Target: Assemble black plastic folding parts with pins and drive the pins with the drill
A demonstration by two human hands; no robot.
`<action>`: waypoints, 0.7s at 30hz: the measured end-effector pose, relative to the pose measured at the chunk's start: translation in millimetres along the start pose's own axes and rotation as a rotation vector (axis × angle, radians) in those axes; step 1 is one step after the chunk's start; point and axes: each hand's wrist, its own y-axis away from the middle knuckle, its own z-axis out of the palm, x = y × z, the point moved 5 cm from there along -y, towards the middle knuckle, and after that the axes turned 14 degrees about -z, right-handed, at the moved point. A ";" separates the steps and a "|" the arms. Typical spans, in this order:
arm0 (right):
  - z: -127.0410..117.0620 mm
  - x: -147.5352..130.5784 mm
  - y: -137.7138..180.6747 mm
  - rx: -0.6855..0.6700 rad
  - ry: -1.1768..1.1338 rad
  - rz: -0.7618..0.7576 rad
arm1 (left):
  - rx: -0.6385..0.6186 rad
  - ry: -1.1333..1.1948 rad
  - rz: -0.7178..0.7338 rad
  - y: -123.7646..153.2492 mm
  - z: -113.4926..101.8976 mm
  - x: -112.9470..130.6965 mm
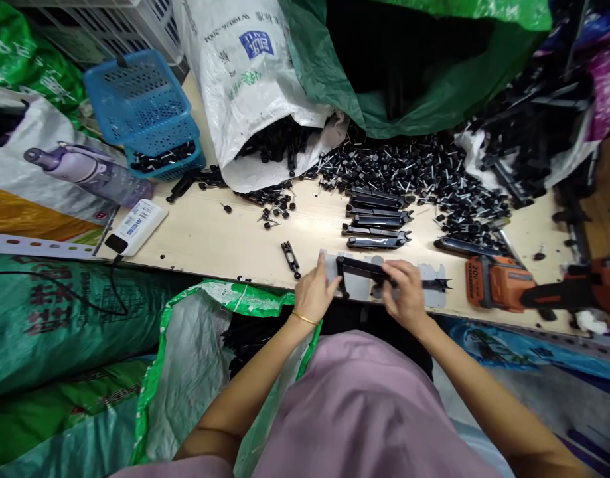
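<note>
A long black plastic bar (367, 267) lies across a grey pad at the table's front edge, with a short leg bent down at its left end. My right hand (405, 292) is closed on its middle, thumb below and fingers above. Beside the left end rests my left hand (313, 291), fingers stretched out and thumb apart, the thumb tip close to the short leg. Whether it touches the leg, I cannot tell. Left of the pad (434, 275) is a small black slotted link (290, 259). Several similar black bars (378, 220) lie stacked behind.
A heap of black-headed pins (399, 166) covers the back. Behind it stand a white sack (245, 73) and a green sack (329, 99). An orange power tool (498, 282) lies right. Left are a blue basket (192, 156), a purple bottle (100, 176) and a white device (138, 227).
</note>
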 end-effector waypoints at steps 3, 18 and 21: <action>-17.2 15.1 30.8 -0.069 0.098 0.129 | 0.167 -0.014 0.324 3.3 -10.8 23.8; 16.6 51.7 58.7 -0.478 0.291 -0.217 | 0.007 -0.261 0.636 -7.3 46.7 53.4; 13.3 58.5 57.9 -0.533 0.226 -0.314 | -0.032 -0.254 0.706 -9.8 45.2 52.4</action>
